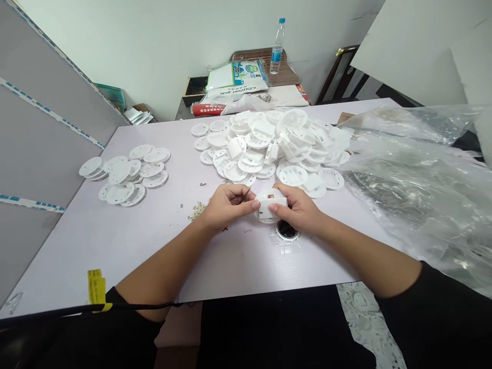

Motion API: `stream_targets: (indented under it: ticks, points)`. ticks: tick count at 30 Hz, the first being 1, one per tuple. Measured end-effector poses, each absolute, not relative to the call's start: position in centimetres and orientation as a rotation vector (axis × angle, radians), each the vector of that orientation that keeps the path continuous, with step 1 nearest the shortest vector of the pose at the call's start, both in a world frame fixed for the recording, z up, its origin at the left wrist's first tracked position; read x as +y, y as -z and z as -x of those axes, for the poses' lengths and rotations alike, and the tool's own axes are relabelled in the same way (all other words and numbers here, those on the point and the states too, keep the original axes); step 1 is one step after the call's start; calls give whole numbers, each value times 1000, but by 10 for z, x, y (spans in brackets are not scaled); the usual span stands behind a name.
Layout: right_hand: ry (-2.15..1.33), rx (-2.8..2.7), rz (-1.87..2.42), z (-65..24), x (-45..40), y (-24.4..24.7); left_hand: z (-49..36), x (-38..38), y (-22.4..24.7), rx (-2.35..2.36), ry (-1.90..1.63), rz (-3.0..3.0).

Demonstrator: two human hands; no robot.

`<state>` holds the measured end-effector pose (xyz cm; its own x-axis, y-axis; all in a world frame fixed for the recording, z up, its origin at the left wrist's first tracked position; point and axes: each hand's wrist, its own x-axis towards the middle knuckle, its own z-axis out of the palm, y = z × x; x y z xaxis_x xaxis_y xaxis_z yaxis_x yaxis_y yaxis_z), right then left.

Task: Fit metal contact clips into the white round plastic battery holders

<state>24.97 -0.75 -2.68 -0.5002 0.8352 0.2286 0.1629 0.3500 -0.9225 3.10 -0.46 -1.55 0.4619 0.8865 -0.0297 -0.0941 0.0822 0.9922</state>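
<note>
Between my two hands is a round white plastic part (pixel 272 212) with a raised boxy section and slots, held above the table. My right hand (pixel 302 206) grips its right side, thumb on the front face. At its left edge, my left hand (pixel 232 206) is closed, thumb and fingertips pinched against the part; a thin dark bit shows near the index finger, too small to name. Below the part, a dark round piece with a white rim (pixel 287 229) sits taped to the table. Small brass-coloured metal pieces (pixel 197 210) lie left of my left hand.
A large heap of white round parts (pixel 265 141) covers the table's far middle. Several white discs (pixel 128 174) lie at the left. Clear plastic bags (pixel 418 189) spread over the right side. A water bottle (pixel 277 48) stands at the back. A black cable (pixel 130 306) crosses the front left.
</note>
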Motion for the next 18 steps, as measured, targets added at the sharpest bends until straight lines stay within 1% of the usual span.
stream_targets:
  ticks: [4,12,15,18]
  points:
    - [-1143,-1949,892,-251,-8,26,-30,-4,18,874,-855,-1350]
    - [-903,-2049,1033,-250,-7,27,-33,-9,9,1192,-798,-1528]
    - [-894,-2045,1044,-251,-7,26,-31,-8,8,1193,-799,-1563]
    - [-913,-1995,991,-252,-5,26,-29,-6,8,1081,-813,-1578]
